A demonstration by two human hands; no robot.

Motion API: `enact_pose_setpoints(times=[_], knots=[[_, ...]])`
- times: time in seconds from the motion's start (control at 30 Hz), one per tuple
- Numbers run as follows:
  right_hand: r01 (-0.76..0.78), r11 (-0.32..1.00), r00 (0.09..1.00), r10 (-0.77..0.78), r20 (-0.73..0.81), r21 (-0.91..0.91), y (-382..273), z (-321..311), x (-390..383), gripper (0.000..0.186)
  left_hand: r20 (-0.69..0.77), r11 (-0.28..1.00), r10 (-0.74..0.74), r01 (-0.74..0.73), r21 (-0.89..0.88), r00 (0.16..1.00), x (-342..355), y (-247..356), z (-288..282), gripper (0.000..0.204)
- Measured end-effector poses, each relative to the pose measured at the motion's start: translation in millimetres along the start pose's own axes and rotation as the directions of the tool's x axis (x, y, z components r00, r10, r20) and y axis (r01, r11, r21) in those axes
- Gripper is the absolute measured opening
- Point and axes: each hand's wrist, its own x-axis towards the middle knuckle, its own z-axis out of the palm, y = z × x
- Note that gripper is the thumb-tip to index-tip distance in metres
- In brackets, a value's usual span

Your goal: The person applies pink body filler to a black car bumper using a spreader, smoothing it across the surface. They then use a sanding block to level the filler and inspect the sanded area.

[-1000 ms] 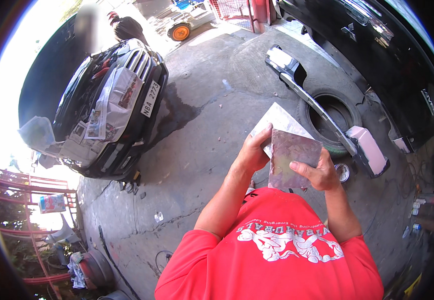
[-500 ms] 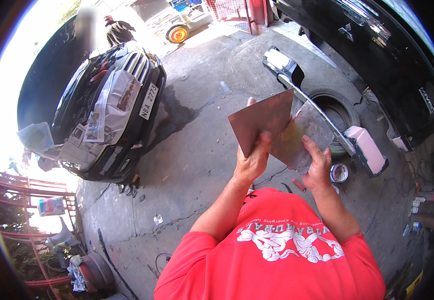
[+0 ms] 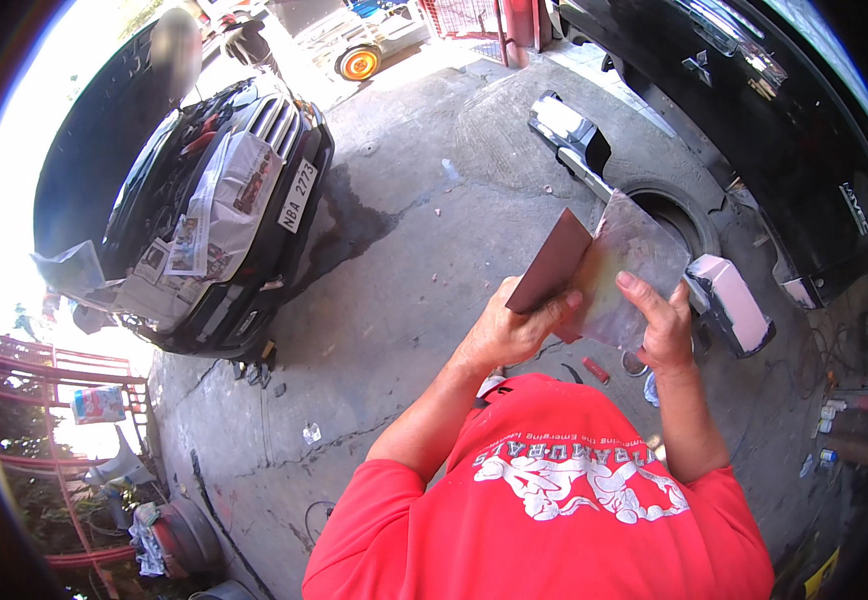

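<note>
My left hand (image 3: 516, 332) is closed around the lower edge of a flat, stiff-looking reddish-brown sheet (image 3: 554, 262), thumb on its near side. The sheet is tilted, so its face looks narrow. Gripped at its right edge by my right hand (image 3: 666, 322) is a clear, square plate (image 3: 637, 250) with cloudy smears and a yellowish patch. Brown sheet and clear plate sit close side by side, edges overlapping in view; whether they touch, I cannot tell. Both are held in front of my red shirt (image 3: 544, 450), above the concrete floor.
A bumper with a chrome end (image 3: 566, 125) and a pink-patched end (image 3: 734, 308) lies by a tyre (image 3: 669, 212). A black car (image 3: 754, 150) stands right; another, hood raised and newspaper (image 3: 239, 170) on its front, stands left. A red block (image 3: 595, 370) lies near me.
The brown sheet has tilted and dropped, showing less of its face. My right hand has shifted right with the clear plate, uncovering more of it. A person at the far left has bent lower.
</note>
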Motion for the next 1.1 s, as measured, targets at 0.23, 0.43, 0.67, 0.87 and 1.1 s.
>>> enact_pose_setpoints(times=[0.23,0.43,0.67,0.87,1.1], knots=[[-0.378,0.907,0.882,0.292,0.371,0.185,-12.3,-6.7,13.1,0.034,0.382,0.981,-0.169,0.116,0.157,0.908,13.6,2.0,-15.7,0.042],[-0.459,0.853,0.769,0.242,0.591,0.248,-15.7,-4.4,12.4,0.033,0.516,0.981,-0.171,0.191,0.015,0.839,7.0,-32.3,-11.7,0.054],[-0.663,0.23,0.697,0.537,0.475,0.713,-5.7,20.9,19.4,0.033,0.245,0.675,-0.421,0.483,-0.558,0.873,7.8,-59.0,3.9,0.062],[-0.665,0.257,0.626,0.705,0.335,0.701,36.4,-9.2,32.6,0.032,-0.158,0.922,0.197,-0.128,0.365,0.967,-4.5,-48.7,-13.5,0.045],[-0.915,0.252,0.4,0.473,0.785,0.315,47.2,-2.6,2.6,0.03,0.11,0.422,0.362,-0.268,0.866,0.926,17.3,-84.8,-20.6,0.044]])
